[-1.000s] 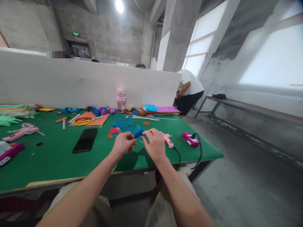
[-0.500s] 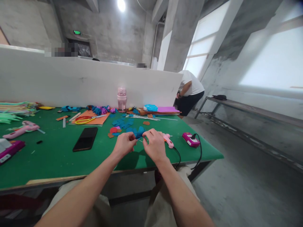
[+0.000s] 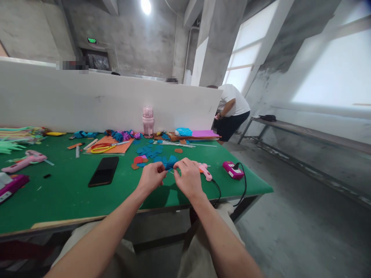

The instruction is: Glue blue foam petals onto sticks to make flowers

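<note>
Between my two hands is a small piece of blue felt (image 3: pixel 171 161), partly hidden by the fingers. My left hand (image 3: pixel 153 175) pinches its left edge, and my right hand (image 3: pixel 188 175) pinches its right side. A thin pale stick or wire (image 3: pixel 171 172) shows just under the felt; which hand holds it I cannot tell. Loose blue felt pieces (image 3: pixel 149 150) lie on the green table (image 3: pixel 66 197) beyond my hands, with red and brown scraps (image 3: pixel 138 160) beside them. A pink glue gun (image 3: pixel 206 172) rests just right of my right hand.
A black phone (image 3: pixel 103 172) and scissors (image 3: pixel 104 148) on orange sheets lie to the left. A purple power strip (image 3: pixel 233 170) with a black cord sits near the right edge. A pink bottle (image 3: pixel 148 121) stands before the white partition (image 3: pixel 116 96). Another person (image 3: pixel 233 106) bends over behind it.
My hands keep nearly the same pinching pose on the blue felt. The view has shifted very slightly, and the bent person's head now shows a little above the partition.
</note>
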The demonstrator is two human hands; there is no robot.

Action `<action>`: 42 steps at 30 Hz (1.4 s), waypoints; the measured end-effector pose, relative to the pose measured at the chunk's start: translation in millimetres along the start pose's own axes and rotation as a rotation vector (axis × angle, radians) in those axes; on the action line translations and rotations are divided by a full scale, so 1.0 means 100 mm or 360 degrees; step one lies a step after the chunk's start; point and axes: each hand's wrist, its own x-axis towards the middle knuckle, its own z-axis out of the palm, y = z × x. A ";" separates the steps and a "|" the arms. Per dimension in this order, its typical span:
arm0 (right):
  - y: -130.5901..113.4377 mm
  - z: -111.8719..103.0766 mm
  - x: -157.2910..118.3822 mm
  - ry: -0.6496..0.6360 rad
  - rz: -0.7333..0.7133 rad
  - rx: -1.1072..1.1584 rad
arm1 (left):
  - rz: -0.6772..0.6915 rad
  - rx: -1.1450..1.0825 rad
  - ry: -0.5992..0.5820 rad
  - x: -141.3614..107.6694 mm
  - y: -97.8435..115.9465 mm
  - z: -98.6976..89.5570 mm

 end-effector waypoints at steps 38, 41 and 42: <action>0.16 -0.04 0.08 0.0279 0.1104 0.2184 | 0.0018 -0.0835 0.0273 0.13 -0.01 -0.10; 0.11 0.00 0.09 -0.0145 0.1242 0.2541 | 0.0032 -0.0799 0.0237 0.13 -0.02 -0.10; 0.08 0.01 0.08 -0.0219 0.1225 0.2528 | 0.0042 -0.0774 0.0218 0.13 -0.02 -0.09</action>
